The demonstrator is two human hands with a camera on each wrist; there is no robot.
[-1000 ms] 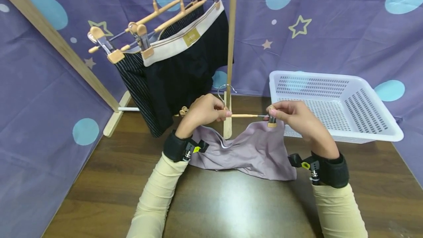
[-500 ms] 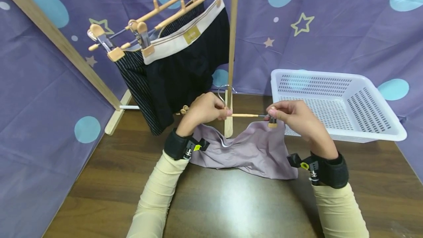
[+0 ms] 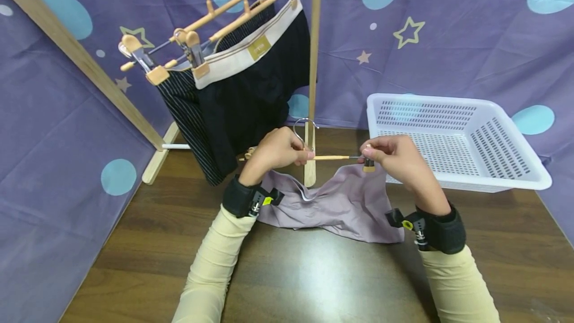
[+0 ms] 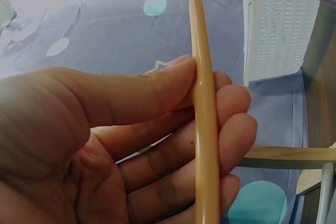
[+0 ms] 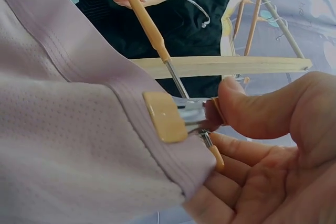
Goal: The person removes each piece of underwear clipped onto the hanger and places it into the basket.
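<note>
- My left hand (image 3: 275, 149) grips the wooden bar of the clip hanger (image 3: 332, 157), fingers curled round it.
- My right hand (image 3: 394, 156) pinches the hanger's clip (image 5: 168, 116), which sits on the waistband of the lilac shorts (image 3: 345, 203).
- Shorts hang from the clip, their lower part on the dark table (image 3: 314, 283).
- White basket (image 3: 506, 176) just right of my hand; black shorts (image 3: 251, 93) on the rack behind.

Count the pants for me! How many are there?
3. Black pants hang on the rack, striped pants hang just behind them, and lilac pants are being clipped to a hanger over the table. More may hide behind.
</note>
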